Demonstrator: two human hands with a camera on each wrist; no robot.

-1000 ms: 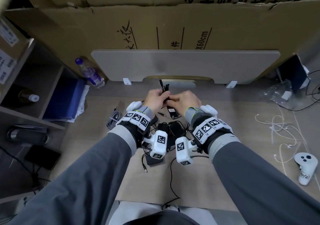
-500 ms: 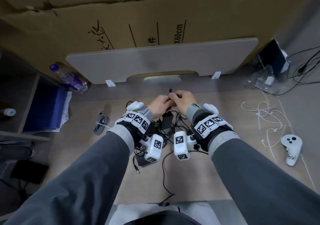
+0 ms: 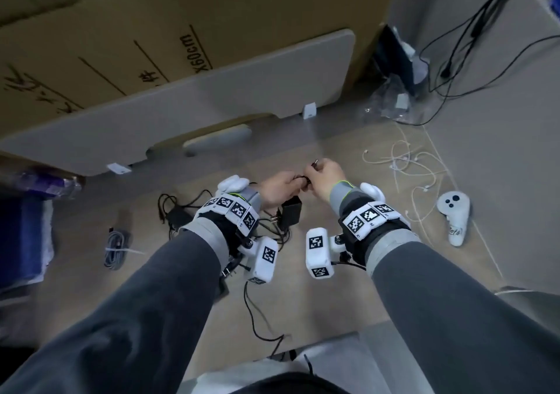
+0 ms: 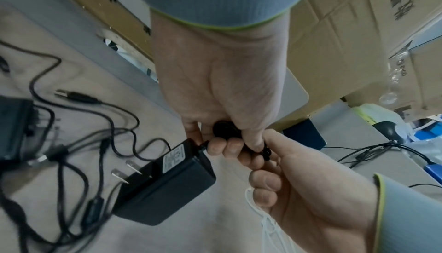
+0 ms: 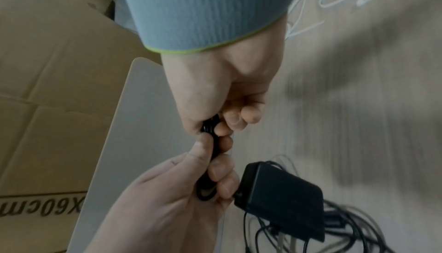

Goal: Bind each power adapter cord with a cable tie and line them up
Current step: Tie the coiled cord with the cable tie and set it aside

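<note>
Centre of the head view: left hand (image 3: 277, 189) and right hand (image 3: 325, 175) both clench the coiled cord (image 5: 210, 155); its adapter (image 4: 165, 187) dangles below. Bundling step. Next, a tie (image 3: 403, 163), seemingly among the white strands at right, must wrap it.

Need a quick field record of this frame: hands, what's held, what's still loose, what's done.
left hand: grips coiled cord next to adapter
right hand: pinches other end of the same coil
adapter: black, hangs from the cord off the table
tie on held cord: none visible
loose pile: black adapters and cords, tangled, to the left
tied bundle: grey cable, white tie, far left
ties: white, scattered right
controller: white, right
</note>
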